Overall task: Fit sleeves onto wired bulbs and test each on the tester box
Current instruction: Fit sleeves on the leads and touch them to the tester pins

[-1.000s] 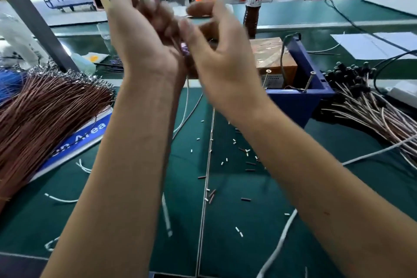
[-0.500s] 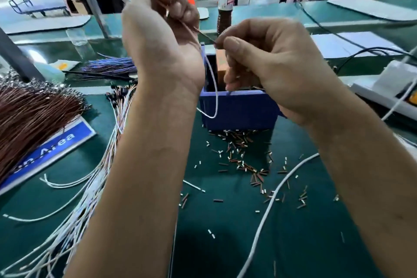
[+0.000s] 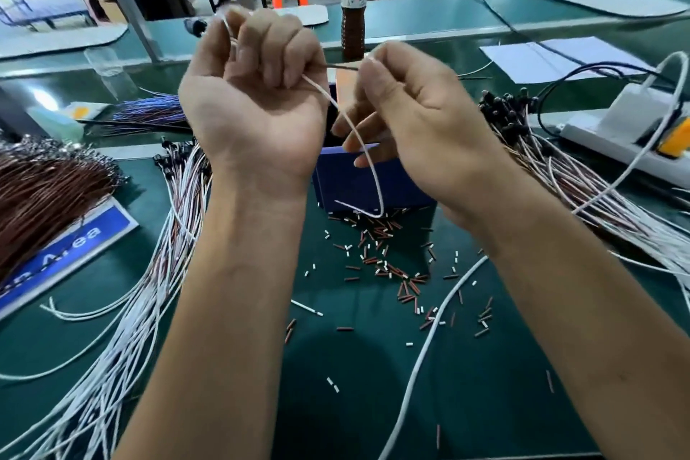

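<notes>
Raised above a green desk (image 3: 354,403), two bare hands at work on one wired bulb lead. Left hand (image 3: 254,93) curled in a fist, grip closed round a thin white wire (image 3: 358,138) that loops down in front of a blue box (image 3: 373,190). Right hand (image 3: 414,112) pinching a thin dark end (image 3: 341,67) between thumb and forefinger, just beside the left knuckles. Bulb itself hidden; sleeve too small to make out. Likely the threading step: best done with the wire end held short and stiff, close to the pinch, and pushed straight. Loose sleeve pieces (image 3: 381,261) scattered on the desk below; bundles of wired bulbs (image 3: 552,161) lying to either side.
</notes>
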`<state>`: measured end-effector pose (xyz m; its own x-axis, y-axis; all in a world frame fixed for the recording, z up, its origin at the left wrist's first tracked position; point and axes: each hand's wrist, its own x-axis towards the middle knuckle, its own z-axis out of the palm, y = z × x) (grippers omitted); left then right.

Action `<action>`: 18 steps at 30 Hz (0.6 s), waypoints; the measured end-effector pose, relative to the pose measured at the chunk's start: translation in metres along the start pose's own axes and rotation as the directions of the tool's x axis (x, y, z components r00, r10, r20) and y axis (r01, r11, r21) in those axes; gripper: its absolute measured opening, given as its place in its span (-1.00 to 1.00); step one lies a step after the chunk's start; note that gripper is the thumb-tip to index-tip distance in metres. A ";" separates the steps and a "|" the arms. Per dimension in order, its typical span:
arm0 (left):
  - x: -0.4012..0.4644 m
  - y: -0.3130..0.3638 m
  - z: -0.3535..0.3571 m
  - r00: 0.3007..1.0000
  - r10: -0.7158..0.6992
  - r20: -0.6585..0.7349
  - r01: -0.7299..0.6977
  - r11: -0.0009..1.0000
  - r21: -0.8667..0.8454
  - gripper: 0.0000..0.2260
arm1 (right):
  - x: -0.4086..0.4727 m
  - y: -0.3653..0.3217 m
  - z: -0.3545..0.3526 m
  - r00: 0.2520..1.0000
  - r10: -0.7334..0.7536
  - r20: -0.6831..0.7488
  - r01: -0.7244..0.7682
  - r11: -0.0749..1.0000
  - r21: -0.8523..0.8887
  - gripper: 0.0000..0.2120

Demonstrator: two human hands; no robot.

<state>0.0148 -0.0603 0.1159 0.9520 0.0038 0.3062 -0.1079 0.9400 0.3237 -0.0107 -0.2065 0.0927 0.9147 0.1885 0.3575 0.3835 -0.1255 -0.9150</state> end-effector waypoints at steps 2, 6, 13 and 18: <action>-0.001 0.001 0.001 0.999 -0.014 -0.049 0.004 0.980 -0.201 -0.72 | -0.003 0.004 0.005 0.997 0.039 0.063 -0.037 0.999 -0.031 -0.73; -0.006 0.001 0.010 0.997 0.001 -0.079 -0.020 0.972 -0.235 -0.65 | -0.009 0.007 0.000 0.988 0.098 0.118 -0.111 0.988 0.111 -0.70; -0.012 0.017 0.001 0.988 -0.095 0.123 0.109 0.987 -0.115 -0.66 | -0.009 0.003 -0.027 0.989 -0.086 -0.119 0.089 0.996 0.015 -0.80; -0.034 0.003 -0.024 0.964 -0.203 0.174 0.095 0.868 0.488 -0.72 | -0.010 0.006 -0.049 0.906 -0.384 -0.181 0.286 0.867 -0.408 -0.84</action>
<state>-0.0109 -0.0494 0.0851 0.8893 -0.2467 0.3851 -0.1431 0.6496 0.7467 -0.0114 -0.2565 0.0928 0.7043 0.0424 0.7087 0.6461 -0.4520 -0.6150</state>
